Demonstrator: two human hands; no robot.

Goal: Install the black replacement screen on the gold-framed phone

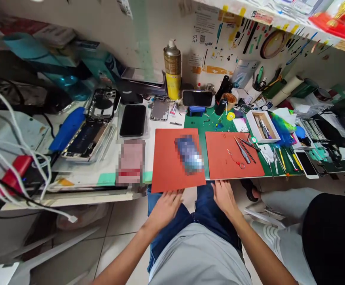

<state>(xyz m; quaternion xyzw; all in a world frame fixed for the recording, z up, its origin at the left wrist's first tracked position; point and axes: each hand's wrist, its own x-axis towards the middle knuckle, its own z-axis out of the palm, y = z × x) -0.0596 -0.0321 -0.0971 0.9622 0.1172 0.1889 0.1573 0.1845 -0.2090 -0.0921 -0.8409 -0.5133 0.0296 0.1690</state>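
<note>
My left hand (167, 205) is at the near edge of an orange-red mat (164, 158), fingers stretched out and their tips at or just under that edge. On this mat lies a phone-shaped object (188, 153) with a bluish, pixelated surface. Along the table's front edge, below a second orange-red mat (217, 154), rests my right hand (223, 196) with its fingers extended; the tips are partly hidden. Neither hand holds anything that I can see. The second mat carries a grey screwdriver-like tool (245, 154) and a thin red cord with a ring (241, 165).
Left of the mats are a pixelated pinkish object (131, 162), a black phone (133, 120) and opened phone housings (86, 136). A yellow spray can (173, 73) stands behind. To the right lie a white tool box (262, 126), tweezers and a white-framed phone (306, 163). Another person (297, 237) sits at right.
</note>
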